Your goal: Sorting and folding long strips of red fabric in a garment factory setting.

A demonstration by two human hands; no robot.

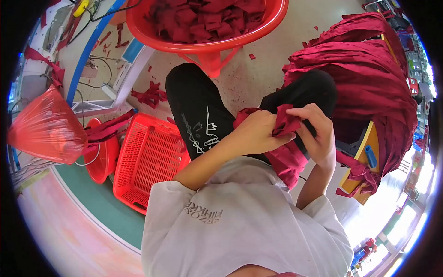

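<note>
— How do the hands look?
— Both are busy with one dark red cloth piece [287, 122]. The left hand [262, 132] is curled closed, gripping it, with the thumb along its lower edge.
— And the right hand [317, 128]?
— Partly open: thumb and forefinger meet the cloth's upper right side, the other fingers loosely bent. How hard they press, I can't tell.
— So where exactly is the cloth?
— Between the two hands, raised above the lap. More red fabric [288, 161] hangs just below them, over the black trousers [196, 108] and beside the hem of the white shirt [244, 221].
— What's around the person?
— Near the left knee, a red slotted basket [150, 159] sits tilted. By the right knee, a large heap of red strips [353, 76] drapes over a yellow-edged support [364, 159].
— And farther out?
— Beyond the knees, a red tub [168, 46] brims with cut pieces [207, 21]. Off to the left hangs a translucent red bag [50, 129].
</note>
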